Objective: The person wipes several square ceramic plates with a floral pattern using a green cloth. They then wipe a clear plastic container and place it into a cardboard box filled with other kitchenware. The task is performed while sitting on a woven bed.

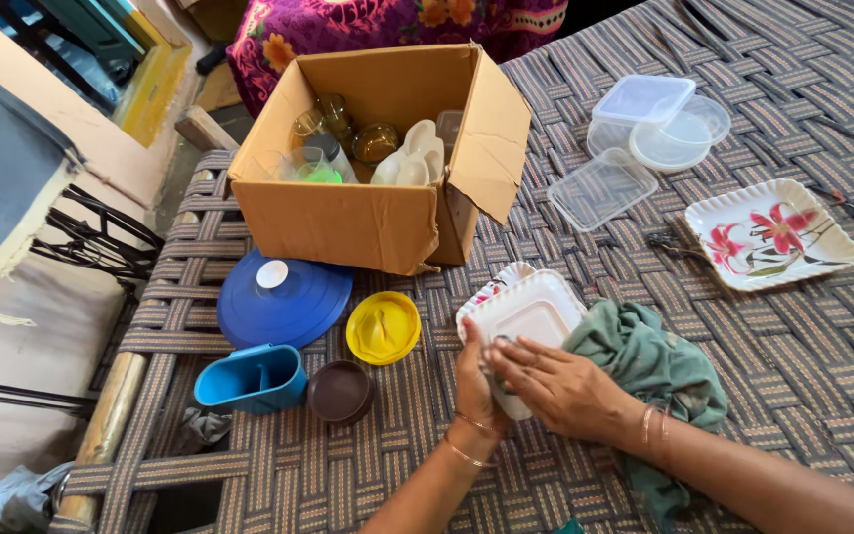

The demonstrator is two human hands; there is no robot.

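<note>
The right hand (555, 388) hides the white plate's (526, 316) near edge; the green cloth (649, 361) covers the stack's right side.

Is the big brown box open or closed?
Open. The cardboard box has its flaps spread out, and the jars inside show from above.

There is only one view, from the camera on my head. It looks down and forward over the woven bed surface (743, 396), from quite near, so my left hand (473, 381) and right hand (555, 386) are low in the middle. The cardboard box (368, 222) stands further ahead, and the floor is at the left edge.
</note>
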